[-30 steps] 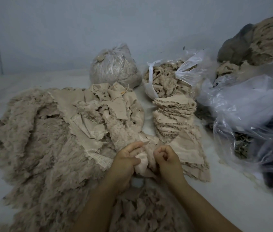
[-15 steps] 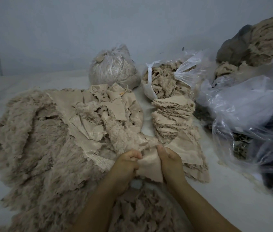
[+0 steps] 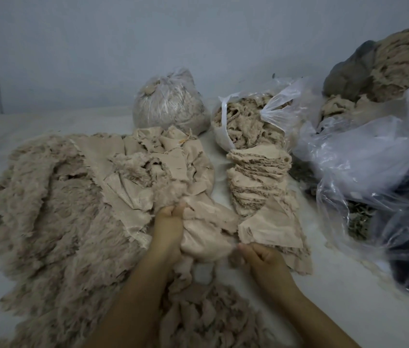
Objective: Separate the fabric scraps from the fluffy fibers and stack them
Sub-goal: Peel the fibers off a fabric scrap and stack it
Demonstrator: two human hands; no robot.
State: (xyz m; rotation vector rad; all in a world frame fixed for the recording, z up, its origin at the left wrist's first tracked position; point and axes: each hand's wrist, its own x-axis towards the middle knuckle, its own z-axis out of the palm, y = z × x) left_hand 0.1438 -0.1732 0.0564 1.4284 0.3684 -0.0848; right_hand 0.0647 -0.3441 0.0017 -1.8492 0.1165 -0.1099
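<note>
The left hand [image 3: 168,228] gripped a beige fabric scrap [image 3: 206,237] beside the fluffy fibers [image 3: 48,209]; the right hand [image 3: 261,257] pinched its fuzzy edge, near the stacked scraps [image 3: 258,177].

Scrap in my grip: beige fabric scrap [image 3: 206,237], crumpled, smooth side up, just left of the stack's base.
Stack: flat beige scraps [image 3: 258,177] piled in a leaning column, frayed edges showing.
Fluffy fibers: shaggy beige heap [image 3: 48,209] spread wide, left of the stack.
Loose tufts: pile [image 3: 211,315] nearest me, below the stack.
</note>
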